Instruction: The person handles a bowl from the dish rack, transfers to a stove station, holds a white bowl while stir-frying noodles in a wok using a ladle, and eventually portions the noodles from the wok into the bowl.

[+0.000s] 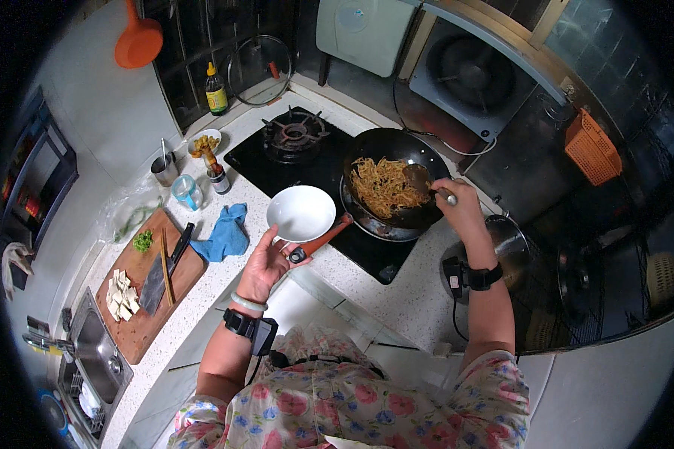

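Note:
My left hand (pixel 268 259) holds a white bowl (pixel 301 212) by its near rim, thumb on the edge. The bowl looks bare inside. Below it, the orange-brown wok handle (pixel 328 238) runs across the fingers of that hand; whether they also grip it I cannot tell. The black wok (pixel 382 143) sits on the right burner with browned shredded food (pixel 386 188) in it. My right hand (pixel 461 209) is closed around the handle of a spatula (pixel 418 178), whose blade rests at the right side of the food.
Left, a cutting board (pixel 188 280) bears a cleaver (pixel 156 283), chopsticks, white pieces and chopped greens. A blue cloth (pixel 223 236), glass jar (pixel 187 192) and small sauce jar (pixel 219 181) stand near the hob. A metal pot (pixel 508 247) is beside my right forearm.

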The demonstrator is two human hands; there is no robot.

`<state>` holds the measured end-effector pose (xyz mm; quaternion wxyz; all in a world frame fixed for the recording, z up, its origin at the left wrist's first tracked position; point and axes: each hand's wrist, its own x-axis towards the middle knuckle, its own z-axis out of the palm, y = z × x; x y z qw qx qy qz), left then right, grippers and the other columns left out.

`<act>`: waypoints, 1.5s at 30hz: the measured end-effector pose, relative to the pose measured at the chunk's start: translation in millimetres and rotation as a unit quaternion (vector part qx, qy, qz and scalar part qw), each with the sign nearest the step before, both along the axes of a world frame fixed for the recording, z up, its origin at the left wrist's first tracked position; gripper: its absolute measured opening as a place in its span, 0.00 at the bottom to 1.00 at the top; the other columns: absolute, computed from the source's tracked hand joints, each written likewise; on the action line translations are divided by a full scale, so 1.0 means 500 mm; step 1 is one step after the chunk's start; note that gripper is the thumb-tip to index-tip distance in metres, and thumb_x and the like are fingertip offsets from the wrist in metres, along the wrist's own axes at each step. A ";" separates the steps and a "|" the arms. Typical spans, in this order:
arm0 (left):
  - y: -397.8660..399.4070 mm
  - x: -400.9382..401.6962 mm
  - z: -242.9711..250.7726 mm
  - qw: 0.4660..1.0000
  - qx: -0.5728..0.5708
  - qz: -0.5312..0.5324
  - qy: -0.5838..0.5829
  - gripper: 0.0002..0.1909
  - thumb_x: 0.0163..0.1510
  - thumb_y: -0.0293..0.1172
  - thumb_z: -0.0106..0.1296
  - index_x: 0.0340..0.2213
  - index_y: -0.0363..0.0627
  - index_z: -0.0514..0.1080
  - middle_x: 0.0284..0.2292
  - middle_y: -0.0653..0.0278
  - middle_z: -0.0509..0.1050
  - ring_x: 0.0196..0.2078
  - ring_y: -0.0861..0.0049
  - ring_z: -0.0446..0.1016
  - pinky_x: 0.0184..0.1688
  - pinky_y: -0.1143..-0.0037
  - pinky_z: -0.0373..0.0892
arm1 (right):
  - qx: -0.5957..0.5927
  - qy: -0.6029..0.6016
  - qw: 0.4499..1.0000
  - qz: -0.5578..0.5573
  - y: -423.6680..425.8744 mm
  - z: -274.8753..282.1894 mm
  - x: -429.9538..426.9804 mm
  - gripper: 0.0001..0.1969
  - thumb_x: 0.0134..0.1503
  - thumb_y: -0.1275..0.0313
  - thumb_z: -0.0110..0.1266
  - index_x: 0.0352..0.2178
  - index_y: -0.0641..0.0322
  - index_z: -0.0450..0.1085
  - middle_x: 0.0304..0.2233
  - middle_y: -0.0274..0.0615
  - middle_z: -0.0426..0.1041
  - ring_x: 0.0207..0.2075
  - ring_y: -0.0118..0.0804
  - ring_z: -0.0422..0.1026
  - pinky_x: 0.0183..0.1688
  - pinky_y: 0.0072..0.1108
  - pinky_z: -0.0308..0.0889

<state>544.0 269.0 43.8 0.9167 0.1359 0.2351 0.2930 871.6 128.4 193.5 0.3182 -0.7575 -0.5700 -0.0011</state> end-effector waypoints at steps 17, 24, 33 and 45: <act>-0.001 -0.008 -0.001 0.999 -0.024 0.013 -0.024 0.25 0.48 0.36 0.53 0.46 0.45 0.59 0.43 0.60 0.63 0.46 0.62 0.65 0.43 0.45 0.61 | -0.032 0.030 0.998 0.047 -0.002 0.014 -0.010 0.09 0.43 0.80 0.52 0.29 0.60 0.70 0.24 0.49 0.68 0.28 0.47 0.69 0.32 0.28 0.64; -0.001 -0.001 -0.005 0.999 -0.029 0.000 -0.021 0.26 0.48 0.39 0.52 0.47 0.45 0.59 0.43 0.59 0.64 0.47 0.63 0.65 0.45 0.45 0.58 | -0.043 -0.003 0.998 0.043 -0.009 -0.003 -0.012 0.08 0.43 0.79 0.51 0.28 0.60 0.70 0.24 0.48 0.68 0.27 0.45 0.69 0.31 0.27 0.64; -0.004 -0.001 0.001 1.000 -0.011 -0.001 -0.008 0.27 0.49 0.42 0.51 0.48 0.45 0.58 0.45 0.62 0.65 0.47 0.63 0.65 0.48 0.43 0.52 | 0.000 0.023 0.999 0.046 0.001 0.031 -0.040 0.07 0.41 0.80 0.52 0.27 0.61 0.70 0.22 0.47 0.67 0.24 0.41 0.68 0.29 0.24 0.62; 0.001 -0.004 -0.003 0.999 -0.026 0.006 -0.027 0.27 0.47 0.37 0.54 0.47 0.46 0.57 0.45 0.58 0.60 0.46 0.60 0.64 0.43 0.43 0.60 | 0.011 0.071 0.997 0.038 0.023 0.016 -0.049 0.08 0.43 0.77 0.51 0.28 0.61 0.71 0.23 0.47 0.69 0.26 0.42 0.70 0.30 0.24 0.64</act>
